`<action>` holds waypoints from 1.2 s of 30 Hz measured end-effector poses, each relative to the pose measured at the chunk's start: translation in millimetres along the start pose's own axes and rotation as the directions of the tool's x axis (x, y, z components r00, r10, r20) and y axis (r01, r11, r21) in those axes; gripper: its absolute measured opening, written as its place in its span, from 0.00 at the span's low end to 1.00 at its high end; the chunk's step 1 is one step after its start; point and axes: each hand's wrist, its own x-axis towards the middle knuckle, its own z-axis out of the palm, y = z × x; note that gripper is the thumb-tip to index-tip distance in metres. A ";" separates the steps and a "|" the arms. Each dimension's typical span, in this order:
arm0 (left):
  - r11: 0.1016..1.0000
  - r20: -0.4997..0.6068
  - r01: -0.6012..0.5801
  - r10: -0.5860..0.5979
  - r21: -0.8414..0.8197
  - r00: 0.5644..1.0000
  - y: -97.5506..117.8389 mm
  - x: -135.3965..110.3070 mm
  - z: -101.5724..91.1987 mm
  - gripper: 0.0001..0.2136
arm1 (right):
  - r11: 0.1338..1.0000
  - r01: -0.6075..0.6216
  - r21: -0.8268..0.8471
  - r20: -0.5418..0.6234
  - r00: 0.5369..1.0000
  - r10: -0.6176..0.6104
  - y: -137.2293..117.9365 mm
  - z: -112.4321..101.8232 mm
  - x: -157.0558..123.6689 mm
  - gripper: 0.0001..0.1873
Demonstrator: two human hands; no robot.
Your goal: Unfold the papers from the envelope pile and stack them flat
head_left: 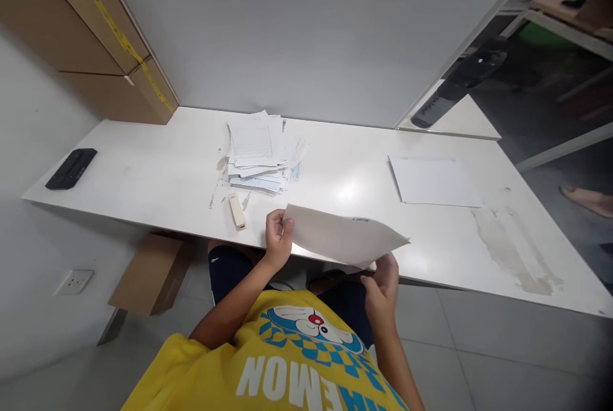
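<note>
A sheet of paper [342,235], slightly curved, is held up over the front edge of the table. My left hand [278,239] grips its left end, thumb on the near face and fingers folded at the edge. At the lower right edge of the sheet is my right hand [382,280], its fingers curled against the paper and partly hidden by it. The sheet's right corner sticks out free. Behind it lies an uneven stack of papers [253,146], some printed. A small cream-coloured oblong object [237,211] rests left of my left hand.
On the white table [345,162], a neat pile of white sheets [435,180] lies to the right. A black device [71,168] sits at the far left, near cardboard boxes [119,73]. A dark bottle [453,89] lies at the back right. Another box [151,270] stands below.
</note>
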 end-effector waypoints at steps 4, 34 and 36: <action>1.000 0.106 0.009 -0.008 -0.008 0.994 -9.8 -13.0 -3.5 0.18 | 0.994 -0.098 -0.051 -0.017 0.995 0.098 7.7 4.3 11.2 0.31; 0.835 -0.031 0.482 -0.492 0.264 0.870 20.9 -30.4 -148.7 0.23 | 0.833 -0.356 -0.424 0.604 0.574 0.553 -31.7 51.1 49.8 0.12; 0.817 -0.020 0.492 -0.510 0.302 0.860 20.8 -36.1 -146.0 0.24 | 0.819 -0.349 -0.456 0.625 0.529 0.574 -25.9 49.8 55.7 0.13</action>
